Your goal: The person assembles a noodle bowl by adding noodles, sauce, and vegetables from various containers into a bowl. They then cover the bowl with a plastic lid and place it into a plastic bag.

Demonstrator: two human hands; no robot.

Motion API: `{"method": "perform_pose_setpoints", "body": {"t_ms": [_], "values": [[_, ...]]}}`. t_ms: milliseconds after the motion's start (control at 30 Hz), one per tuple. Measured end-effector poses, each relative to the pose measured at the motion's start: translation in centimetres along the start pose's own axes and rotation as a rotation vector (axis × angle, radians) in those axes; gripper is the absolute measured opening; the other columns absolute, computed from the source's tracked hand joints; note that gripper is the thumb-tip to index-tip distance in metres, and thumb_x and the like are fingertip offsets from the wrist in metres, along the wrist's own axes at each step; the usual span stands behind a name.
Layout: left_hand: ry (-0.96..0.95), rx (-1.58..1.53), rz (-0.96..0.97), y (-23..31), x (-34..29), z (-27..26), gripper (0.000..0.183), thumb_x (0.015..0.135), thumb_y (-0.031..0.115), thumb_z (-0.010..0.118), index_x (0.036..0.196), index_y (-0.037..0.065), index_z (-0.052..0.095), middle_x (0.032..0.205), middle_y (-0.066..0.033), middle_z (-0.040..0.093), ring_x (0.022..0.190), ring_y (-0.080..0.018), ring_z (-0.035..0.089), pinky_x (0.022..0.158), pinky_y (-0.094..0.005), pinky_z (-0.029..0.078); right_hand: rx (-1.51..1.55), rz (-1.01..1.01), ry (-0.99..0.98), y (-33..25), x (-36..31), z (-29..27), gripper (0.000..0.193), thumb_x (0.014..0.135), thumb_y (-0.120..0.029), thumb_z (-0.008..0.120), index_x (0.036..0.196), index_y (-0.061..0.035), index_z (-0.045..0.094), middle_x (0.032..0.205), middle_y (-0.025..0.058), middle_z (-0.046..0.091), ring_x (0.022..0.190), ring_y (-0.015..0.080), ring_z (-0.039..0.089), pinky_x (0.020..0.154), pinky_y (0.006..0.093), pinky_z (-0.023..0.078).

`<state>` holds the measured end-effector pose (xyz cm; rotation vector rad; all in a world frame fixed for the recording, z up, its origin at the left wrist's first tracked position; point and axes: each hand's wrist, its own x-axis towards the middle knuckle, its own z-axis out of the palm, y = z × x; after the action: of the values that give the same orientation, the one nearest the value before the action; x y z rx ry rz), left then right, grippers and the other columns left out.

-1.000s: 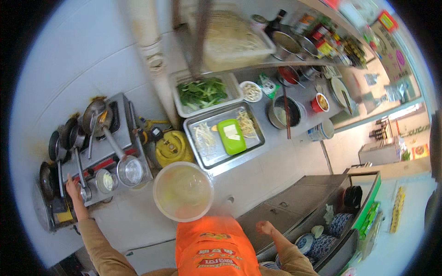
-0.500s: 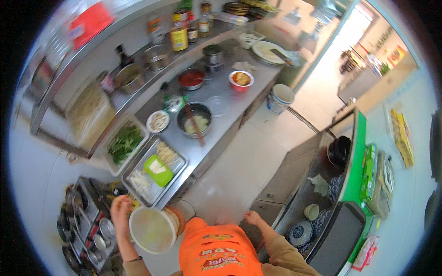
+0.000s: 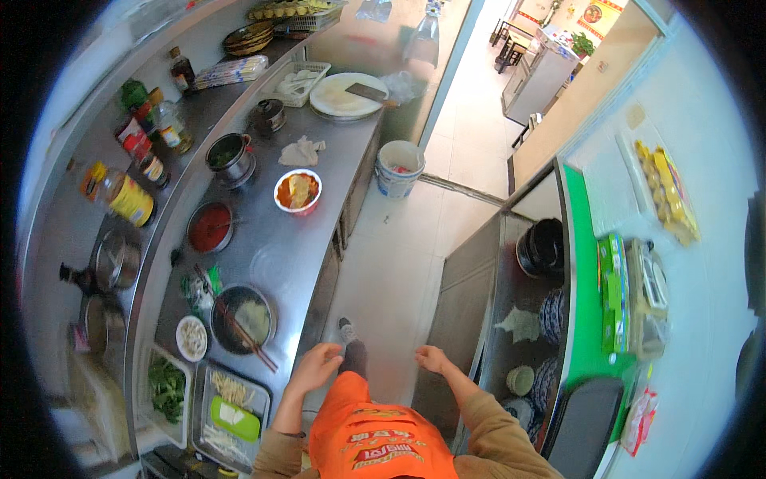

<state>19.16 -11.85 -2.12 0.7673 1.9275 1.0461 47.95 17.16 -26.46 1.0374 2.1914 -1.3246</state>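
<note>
Two bare hands hang apart on my remote feed, and I see no object in either. I read the left hand as released, its fingers loosely bent, near the front edge of the steel counter; I cannot tell for certain that they are apart. The right hand looks slack too, fingers half curled with nothing visible in them, nearest the low cabinet.

What changes for me is where the wearer faces. One second ago the left arm stretches toward the pan handles at the stove; half a second ago that hand is beside a pale tub. Now I have neither plainly in sight, and I judge the counter, not the stove, to be the surface in easy reach. A shoe shows ahead of the orange apron, so I take this as a step along the aisle.

Against the earlier frames, the dark pot sits lower and further left in my view, chopsticks lying across it. Just below it is the metal tray bearing a green dish, with leafy greens beside. The bucket now stands nearer mid-view, by the doorway.
</note>
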Motion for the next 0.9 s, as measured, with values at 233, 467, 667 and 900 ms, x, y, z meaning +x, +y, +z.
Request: {"method": "perform_pose_setpoints", "body": {"t_ms": [233,467,667,900], "values": [[-0.174,0.096,-0.092,0.4,14.8,-6.7,0.041,0.096,0.026,0.066,0.128,0.001,0.063,0.124,-0.0199,0.065,0.113,-0.0317,0.066,0.094,-0.0419,0.053,-0.140,0.031,0.075,-11.4,9.7,-11.3,0.034,0.091,-0.022,0.065,0.120,-0.0046,0.071,0.113,0.0211,0.073,0.107,0.0361,0.070,0.093,0.0425,0.055],[-0.194,0.007,-0.144,-1.9,20.0,-9.5,0.044,0.096,0.031,0.067,0.128,0.002,0.063,0.127,-0.0196,0.065,0.115,-0.0320,0.065,0.096,-0.0428,0.053,-0.318,-0.453,0.191,-28.9,29.7,-21.2,0.036,0.087,-0.016,0.070,0.120,-0.0036,0.068,0.121,0.0214,0.065,0.108,0.0430,0.063,0.094,0.0456,0.053],[0.031,-0.173,-0.360,-3.9,21.5,-6.3,0.047,0.095,0.033,0.067,0.129,0.000,0.061,0.127,-0.0234,0.064,0.115,-0.0361,0.064,0.096,-0.0428,0.052,-0.535,-0.797,0.131,-49.7,48.7,-25.1,0.039,0.089,-0.012,0.061,0.128,-0.0065,0.061,0.127,0.0209,0.060,0.121,0.0410,0.056,0.102,0.0490,0.046],[0.276,-0.300,-0.484,-3.3,24.9,1.1,0.043,0.099,0.031,0.065,0.131,0.003,0.059,0.119,-0.0163,0.069,0.110,-0.0297,0.068,0.093,-0.0409,0.054,-0.760,-1.219,0.055,-57.5,57.2,-21.6,0.045,0.087,-0.018,0.068,0.131,-0.0152,0.067,0.132,0.0228,0.057,0.122,0.0426,0.051,0.107,0.0516,0.042]]}}
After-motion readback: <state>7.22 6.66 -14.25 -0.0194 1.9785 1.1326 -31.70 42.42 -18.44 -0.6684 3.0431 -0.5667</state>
